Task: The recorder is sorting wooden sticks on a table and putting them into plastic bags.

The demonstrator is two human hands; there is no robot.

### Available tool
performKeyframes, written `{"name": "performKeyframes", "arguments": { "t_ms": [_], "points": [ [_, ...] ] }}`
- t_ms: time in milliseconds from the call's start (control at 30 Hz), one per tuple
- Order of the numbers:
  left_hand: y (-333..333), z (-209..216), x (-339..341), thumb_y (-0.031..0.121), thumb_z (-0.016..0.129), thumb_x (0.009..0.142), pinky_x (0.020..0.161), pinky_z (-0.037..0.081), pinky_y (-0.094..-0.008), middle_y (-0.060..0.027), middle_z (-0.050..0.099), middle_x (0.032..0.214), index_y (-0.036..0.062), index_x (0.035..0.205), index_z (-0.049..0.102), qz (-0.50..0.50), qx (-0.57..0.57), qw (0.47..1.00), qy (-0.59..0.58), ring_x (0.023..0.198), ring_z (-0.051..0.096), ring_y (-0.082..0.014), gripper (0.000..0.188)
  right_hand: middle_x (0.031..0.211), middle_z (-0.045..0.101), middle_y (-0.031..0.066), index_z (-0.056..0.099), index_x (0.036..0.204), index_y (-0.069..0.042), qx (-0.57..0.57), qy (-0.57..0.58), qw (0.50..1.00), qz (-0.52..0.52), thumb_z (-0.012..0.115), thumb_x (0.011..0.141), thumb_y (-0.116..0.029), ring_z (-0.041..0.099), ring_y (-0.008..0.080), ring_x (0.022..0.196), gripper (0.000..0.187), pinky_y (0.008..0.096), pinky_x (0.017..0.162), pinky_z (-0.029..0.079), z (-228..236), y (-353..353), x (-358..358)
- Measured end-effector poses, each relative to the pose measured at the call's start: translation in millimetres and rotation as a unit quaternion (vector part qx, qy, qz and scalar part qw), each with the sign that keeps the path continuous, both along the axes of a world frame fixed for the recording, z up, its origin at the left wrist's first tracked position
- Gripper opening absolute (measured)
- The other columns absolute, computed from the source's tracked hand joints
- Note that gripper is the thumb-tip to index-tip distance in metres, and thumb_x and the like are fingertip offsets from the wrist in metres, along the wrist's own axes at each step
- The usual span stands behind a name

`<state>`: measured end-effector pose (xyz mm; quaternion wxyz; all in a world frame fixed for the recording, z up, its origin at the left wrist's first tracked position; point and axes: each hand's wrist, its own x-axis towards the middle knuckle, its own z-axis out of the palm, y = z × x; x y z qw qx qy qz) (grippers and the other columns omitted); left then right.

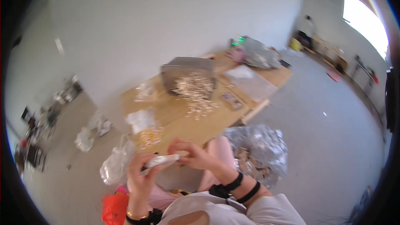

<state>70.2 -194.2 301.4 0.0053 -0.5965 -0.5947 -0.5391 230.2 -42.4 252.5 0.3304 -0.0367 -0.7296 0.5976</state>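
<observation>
Above my lap, in front of the table's near edge, my left hand (141, 168) is closed around a small clear plastic packet (160, 161) with whitish contents. My right hand (192, 155) pinches the packet's right end between thumb and fingers. Motion blur hides exactly what is inside. Beyond my hands, a metal bin (171, 73) lies tipped toward me on the wooden table (179, 129). A heap of small pale sticks (193, 89) spills from it onto the tabletop. Yellow-and-white printed pieces (151, 137) lie near the left corner, beside clear plastic bags (141, 120).
A large clear bag (262, 150) with brownish pieces stands right of my legs. White plastic bags (116, 164) and a red bag (113, 208) are at my left. A plastic sheet (254, 85) and a grey bag (260, 54) lie on the table's right part. Another person (307, 29) is far right.
</observation>
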Motion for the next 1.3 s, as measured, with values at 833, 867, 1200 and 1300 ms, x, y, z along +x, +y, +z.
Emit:
{"name": "performKeyframes", "arguments": {
  "t_ms": [833, 867, 1200, 1300],
  "points": [
    [74.8, -74.9, -5.7, 0.029, 0.076, 0.090, 0.097, 0.051, -0.0372, -0.0169, 0.066, 0.126, 0.0002, 0.131, 0.055, -0.181, -0.438, 0.881, -0.015, 0.113, 0.066, -0.0272, 0.054, 0.103, 0.073, 0.0171, 0.071, 0.114, -0.003, -0.026, -0.533, 0.664, -0.524, 0.074, 0.086, -0.047, 0.070, 0.0279, 0.092, 0.052, 0.0391, 0.084, 0.054, -302.1, 67.1, 293.5],
    [69.8, -71.8, -8.0, 0.028, 0.076, 0.090, 0.098, 0.051, -0.0374, -0.0170, 0.066, 0.126, 0.0003, 0.131, 0.055, -0.172, -0.446, 0.879, -0.007, 0.115, 0.065, -0.0276, 0.054, 0.102, 0.073, 0.0191, 0.074, 0.110, -0.004, -0.065, -0.560, 0.655, -0.503, 0.073, 0.085, -0.050, 0.071, 0.0313, 0.093, 0.052, 0.0414, 0.084, 0.054, -307.1, 63.2, 296.8],
    [68.9, -126.1, -46.7, 0.043, 0.069, 0.093, 0.098, 0.051, -0.0392, -0.0173, 0.063, 0.131, -0.0008, 0.133, 0.055, -0.142, -0.464, 0.874, -0.037, 0.119, 0.063, -0.0278, 0.061, 0.082, 0.070, 0.0037, 0.073, 0.103, -0.001, -0.229, -0.457, 0.757, -0.406, 0.065, 0.096, -0.029, 0.064, 0.0149, 0.073, 0.030, 0.0345, 0.070, 0.052, -332.1, 77.9, 283.3],
    [65.3, -156.0, -66.8, 0.041, 0.070, 0.093, 0.097, 0.052, -0.0390, -0.0183, 0.065, 0.128, -0.0007, 0.130, 0.056, -0.137, -0.480, 0.865, -0.041, 0.117, 0.064, -0.0286, 0.058, 0.089, 0.070, 0.0062, 0.069, 0.103, 0.001, -0.163, -0.318, 0.837, -0.415, 0.060, 0.099, -0.022, 0.065, 0.0147, 0.080, 0.025, 0.0306, 0.072, 0.052, -335.1, 112.4, 260.4]
  ]
}}
